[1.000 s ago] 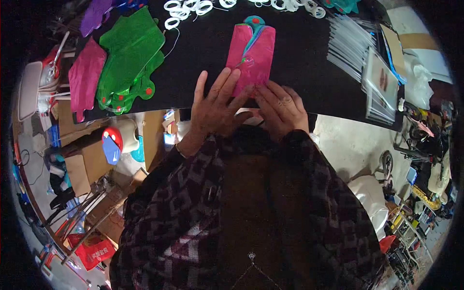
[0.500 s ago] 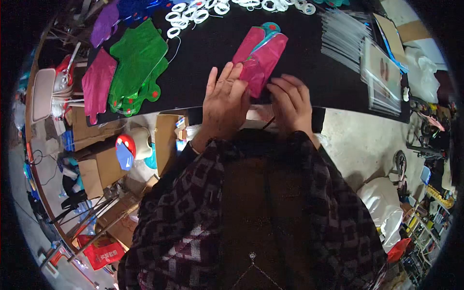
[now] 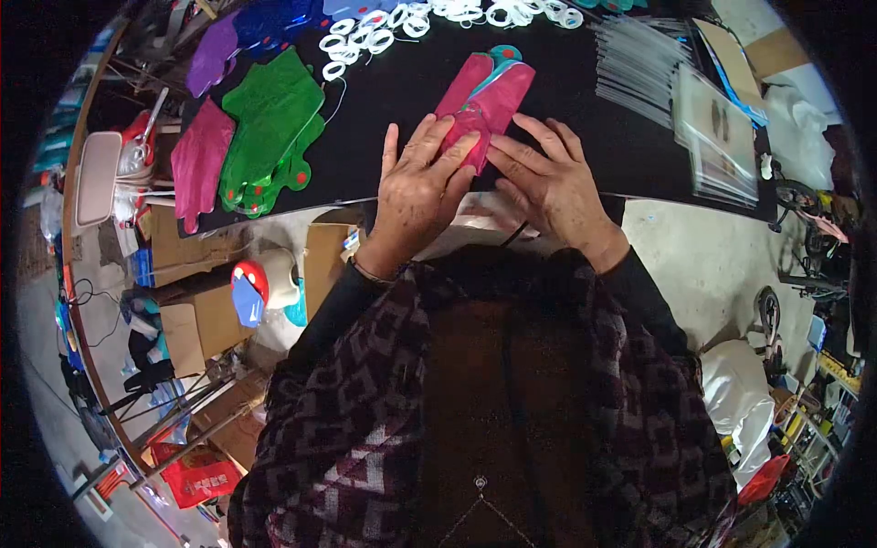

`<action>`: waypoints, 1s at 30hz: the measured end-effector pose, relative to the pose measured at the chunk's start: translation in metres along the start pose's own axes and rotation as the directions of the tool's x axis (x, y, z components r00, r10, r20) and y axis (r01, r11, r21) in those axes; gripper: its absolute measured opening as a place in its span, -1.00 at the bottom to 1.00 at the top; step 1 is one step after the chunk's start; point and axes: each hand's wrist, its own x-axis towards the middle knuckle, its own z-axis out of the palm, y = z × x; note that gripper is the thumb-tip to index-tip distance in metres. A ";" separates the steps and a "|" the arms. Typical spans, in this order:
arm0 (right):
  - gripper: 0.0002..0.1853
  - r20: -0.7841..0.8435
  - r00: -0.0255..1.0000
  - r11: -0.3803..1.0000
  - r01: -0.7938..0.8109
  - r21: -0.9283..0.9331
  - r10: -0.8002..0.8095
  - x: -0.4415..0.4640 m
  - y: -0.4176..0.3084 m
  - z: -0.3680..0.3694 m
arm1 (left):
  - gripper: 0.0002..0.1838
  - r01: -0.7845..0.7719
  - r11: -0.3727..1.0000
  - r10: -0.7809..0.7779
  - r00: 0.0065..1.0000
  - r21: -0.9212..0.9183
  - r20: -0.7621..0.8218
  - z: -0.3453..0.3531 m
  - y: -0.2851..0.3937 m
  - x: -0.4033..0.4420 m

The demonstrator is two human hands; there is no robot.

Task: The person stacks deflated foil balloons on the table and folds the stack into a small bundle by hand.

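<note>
A folded pink sheet (image 3: 504,94) lies on the black tabletop in front of me, with a teal piece and a red dot showing at its far end. My left hand (image 3: 418,187) rests on its near left part, fingers apart and fingertips on the pink surface. On the near right side, my right hand (image 3: 555,185) touches the edge with its fingertips, its fingers spread. The near end narrows between both hands and is partly hidden by my fingers.
Green foil pieces (image 3: 274,119) and a pink one (image 3: 201,160) lie left. White rings (image 3: 375,38) line the back. Clear sleeves (image 3: 639,78) and flat packets (image 3: 717,137) are at the right, near the table's front edge (image 3: 676,203).
The near part of the pink sheet has become narrower, folded inward, and the sheet has tilted. My right hand lifted off, then came back to its right edge. The view has shifted slightly.
</note>
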 end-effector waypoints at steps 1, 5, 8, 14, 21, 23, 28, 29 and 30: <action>-0.62 0.008 1.000 1.000 0.022 -0.005 -0.022 0.001 0.002 -0.001 | -0.48 -0.012 1.000 0.012 1.000 0.012 0.014 -0.001 -0.001 0.000; -0.62 0.020 0.999 0.999 0.044 0.032 -0.044 0.003 0.006 -0.007 | -0.47 -0.058 0.996 0.055 0.997 0.062 0.046 -0.001 -0.008 -0.005; -0.61 0.037 0.998 0.998 0.043 0.041 -0.045 0.003 0.008 -0.008 | -0.45 -0.089 0.993 0.084 0.994 0.080 0.068 -0.001 -0.011 -0.004; -0.55 0.102 0.994 0.998 0.023 0.054 -0.028 0.008 0.010 -0.007 | -0.38 -0.116 0.991 0.106 0.985 0.066 0.133 -0.009 -0.014 -0.004; -0.71 -0.033 0.990 0.714 -0.077 0.696 0.139 0.093 0.024 -0.125 | -0.29 -0.096 0.994 0.084 0.978 0.055 0.193 -0.009 -0.009 -0.001; -0.69 -0.567 0.774 0.858 0.469 0.212 -0.283 0.173 0.017 -0.172 | -0.32 -0.127 0.986 0.107 0.978 0.104 0.179 -0.008 -0.011 -0.002; -0.70 -0.465 0.877 0.979 0.184 0.092 -0.121 0.120 0.064 -0.202 | -0.32 -0.161 0.981 0.140 0.973 0.108 0.185 0.015 -0.004 0.000; -0.70 -0.462 0.884 0.983 0.140 0.115 -0.072 0.118 0.061 -0.196 | -0.32 -0.144 0.980 0.115 0.972 0.136 0.203 0.003 -0.009 -0.008; -0.70 -0.449 0.892 0.989 0.104 0.109 -0.044 0.117 0.061 -0.198 | -0.32 -0.130 0.980 0.101 0.976 0.148 0.194 0.001 -0.009 -0.007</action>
